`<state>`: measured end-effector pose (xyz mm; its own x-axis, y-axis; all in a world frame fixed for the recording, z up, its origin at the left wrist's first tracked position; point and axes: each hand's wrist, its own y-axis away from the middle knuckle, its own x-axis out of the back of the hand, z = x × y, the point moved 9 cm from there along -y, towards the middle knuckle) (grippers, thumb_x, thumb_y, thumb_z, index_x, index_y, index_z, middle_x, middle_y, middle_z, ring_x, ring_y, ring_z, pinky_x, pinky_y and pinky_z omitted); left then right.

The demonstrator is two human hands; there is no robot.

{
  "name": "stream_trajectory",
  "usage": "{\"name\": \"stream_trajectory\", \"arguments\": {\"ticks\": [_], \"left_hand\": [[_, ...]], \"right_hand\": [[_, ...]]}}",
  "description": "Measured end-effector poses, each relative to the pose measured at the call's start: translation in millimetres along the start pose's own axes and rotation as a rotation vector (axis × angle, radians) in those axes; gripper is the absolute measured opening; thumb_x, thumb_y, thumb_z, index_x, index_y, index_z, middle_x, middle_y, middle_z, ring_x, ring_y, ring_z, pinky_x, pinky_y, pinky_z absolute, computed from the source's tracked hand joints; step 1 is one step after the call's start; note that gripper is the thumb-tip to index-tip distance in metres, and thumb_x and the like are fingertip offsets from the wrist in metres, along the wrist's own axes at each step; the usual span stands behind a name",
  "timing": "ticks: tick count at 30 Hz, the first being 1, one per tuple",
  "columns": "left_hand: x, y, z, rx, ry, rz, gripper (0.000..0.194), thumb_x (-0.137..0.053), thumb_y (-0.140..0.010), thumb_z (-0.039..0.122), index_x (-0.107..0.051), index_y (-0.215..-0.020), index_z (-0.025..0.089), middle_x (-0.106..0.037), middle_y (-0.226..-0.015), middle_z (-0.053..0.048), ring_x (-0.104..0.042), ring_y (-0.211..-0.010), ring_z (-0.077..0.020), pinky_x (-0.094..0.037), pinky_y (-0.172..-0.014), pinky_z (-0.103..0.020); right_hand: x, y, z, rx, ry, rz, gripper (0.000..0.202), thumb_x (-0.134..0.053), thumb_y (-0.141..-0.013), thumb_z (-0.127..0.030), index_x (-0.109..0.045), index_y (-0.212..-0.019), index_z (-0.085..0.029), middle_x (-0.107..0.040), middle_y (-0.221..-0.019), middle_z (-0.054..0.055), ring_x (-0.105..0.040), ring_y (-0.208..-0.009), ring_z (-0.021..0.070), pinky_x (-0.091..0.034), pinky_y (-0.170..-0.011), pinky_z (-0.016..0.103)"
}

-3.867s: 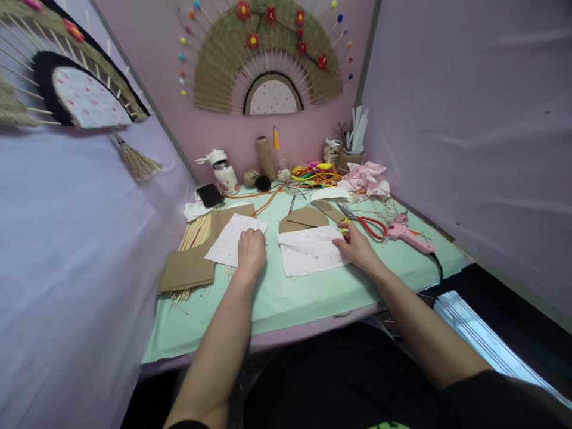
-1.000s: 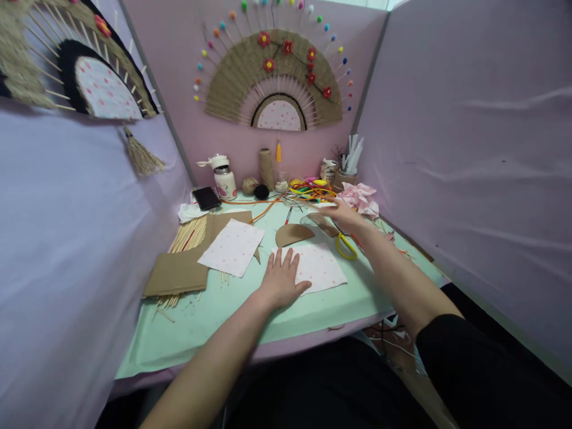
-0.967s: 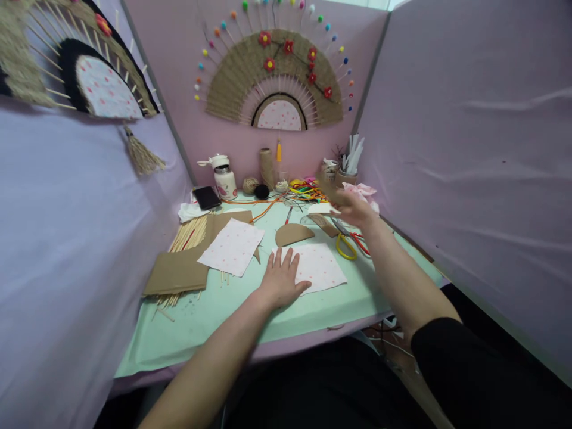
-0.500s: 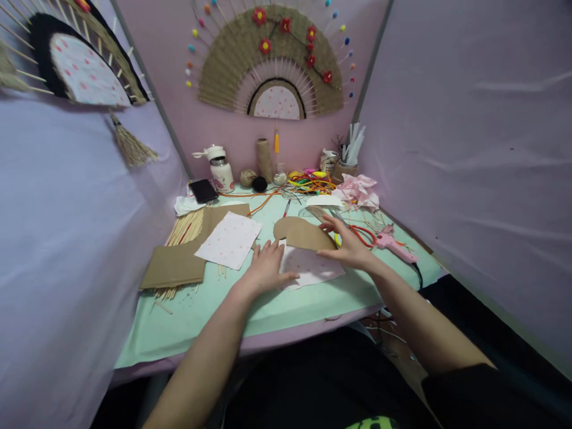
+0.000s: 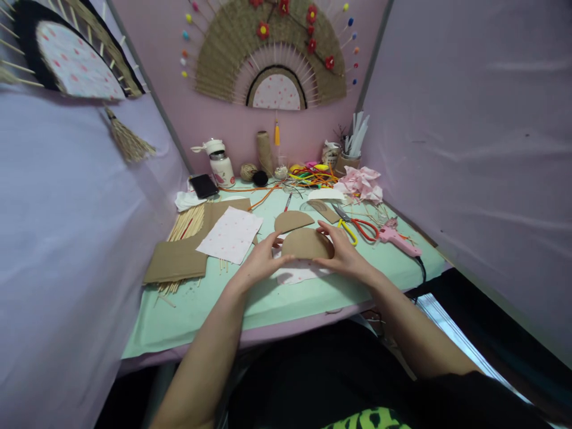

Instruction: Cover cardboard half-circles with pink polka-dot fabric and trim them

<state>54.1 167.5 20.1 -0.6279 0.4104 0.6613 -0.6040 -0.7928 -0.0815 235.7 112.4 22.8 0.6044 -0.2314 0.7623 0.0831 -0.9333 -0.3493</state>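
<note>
A brown cardboard half circle (image 5: 307, 245) is held at its two ends, tilted a little over a white sheet with pink spots (image 5: 298, 274). My left hand (image 5: 264, 257) grips its left end, thumb along the straight lower edge. My right hand (image 5: 340, 252) has the right end between thumb and fingers. Just behind lies a second cardboard half circle (image 5: 292, 221), flat on the table. Another spotted sheet (image 5: 230, 235) lies to the left of my left hand. Scissors with red and yellow handles (image 5: 364, 229) rest beyond my right hand.
Folded cardboard (image 5: 176, 261) lies over thin wooden sticks (image 5: 186, 221) at the left. A pink glue gun (image 5: 400, 240) is at the right. Along the back stand a white bottle (image 5: 222, 169), twine (image 5: 264, 154) and tangled coloured cords (image 5: 315, 176). A decorated fan (image 5: 218, 68) hangs behind.
My right hand has brought the cardboard half circle lower and toward me, off the second one. My left hand has lifted from the spotted sheet and taken its left end.
</note>
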Motion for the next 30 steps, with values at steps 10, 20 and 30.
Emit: {"name": "stream_trajectory", "arguments": {"ticks": [10, 20, 30], "left_hand": [[-8.2, 2.8, -3.3, 0.004, -0.094, -0.127, 0.086, -0.074, -0.07, 0.037, -0.037, -0.144, 0.018, -0.06, -0.131, -0.013, -0.055, -0.118, -0.0286, -0.043, -0.1, -0.042], [-13.8, 8.5, -4.5, 0.045, -0.288, -0.226, 0.097, -0.078, -0.063, 0.036, -0.033, -0.147, 0.018, -0.047, -0.144, -0.014, -0.039, -0.133, -0.0347, -0.036, -0.107, -0.046], [-16.6, 8.6, -11.7, 0.036, -0.297, -0.236, 0.098, -0.077, -0.063, 0.038, -0.031, -0.148, 0.02, -0.043, -0.148, -0.014, -0.036, -0.136, -0.0342, -0.035, -0.108, -0.047]], "right_hand": [[-9.9, 2.2, 17.6, -0.045, -0.122, -0.152, 0.092, -0.074, -0.071, -0.025, -0.026, -0.15, -0.029, -0.051, -0.135, 0.009, -0.047, -0.126, 0.029, -0.04, -0.106, 0.048], [-16.5, 6.8, 7.0, -0.096, -0.126, -0.267, 0.09, -0.076, -0.069, -0.026, -0.032, -0.148, -0.026, -0.052, -0.134, 0.01, -0.047, -0.127, 0.0288, -0.037, -0.109, 0.047], [-19.8, 1.4, 9.3, -0.093, -0.142, -0.262, 0.09, -0.076, -0.069, -0.025, -0.033, -0.148, -0.027, -0.052, -0.133, 0.01, -0.047, -0.127, 0.0292, -0.037, -0.109, 0.048]]}}
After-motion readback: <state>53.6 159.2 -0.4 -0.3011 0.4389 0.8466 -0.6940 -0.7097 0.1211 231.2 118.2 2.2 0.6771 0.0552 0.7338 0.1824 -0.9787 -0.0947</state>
